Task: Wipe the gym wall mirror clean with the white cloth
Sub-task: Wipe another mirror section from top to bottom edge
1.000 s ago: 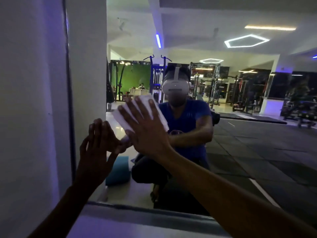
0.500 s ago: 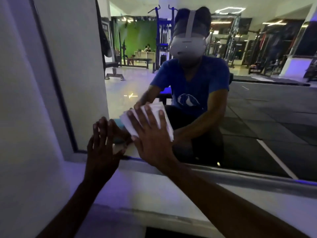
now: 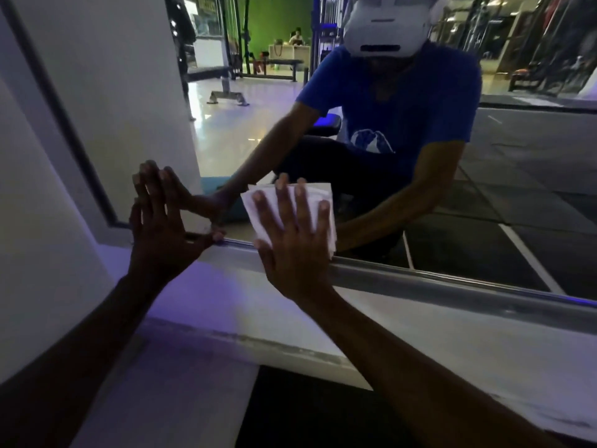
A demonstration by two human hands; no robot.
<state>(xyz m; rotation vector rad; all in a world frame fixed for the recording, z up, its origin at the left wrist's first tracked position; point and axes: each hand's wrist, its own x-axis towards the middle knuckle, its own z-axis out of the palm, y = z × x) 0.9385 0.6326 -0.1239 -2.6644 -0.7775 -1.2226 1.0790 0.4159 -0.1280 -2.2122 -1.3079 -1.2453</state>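
The wall mirror (image 3: pixel 484 195) fills the upper right of the head view and reflects a crouching person in a blue shirt. My right hand (image 3: pixel 292 240) lies flat with spread fingers on a folded white cloth (image 3: pixel 258 205), pressing it against the glass just above the mirror's bottom metal frame (image 3: pixel 452 282). My left hand (image 3: pixel 161 227) rests flat with straight fingers on the glass near the mirror's lower left corner, its thumb touching the frame. Part of the cloth is hidden under my right palm.
A white wall (image 3: pixel 48 189) borders the mirror on the left, with a dark vertical frame strip (image 3: pixel 64 118). Below the frame runs a white ledge (image 3: pixel 420 344), and a dark gap (image 3: pixel 307 409) opens beneath it. Gym benches and machines show only as reflections.
My right hand has slid the cloth down the glass to the bottom frame and a little right. My left hand also dropped to the lower corner. The view tilted downward and moved closer.
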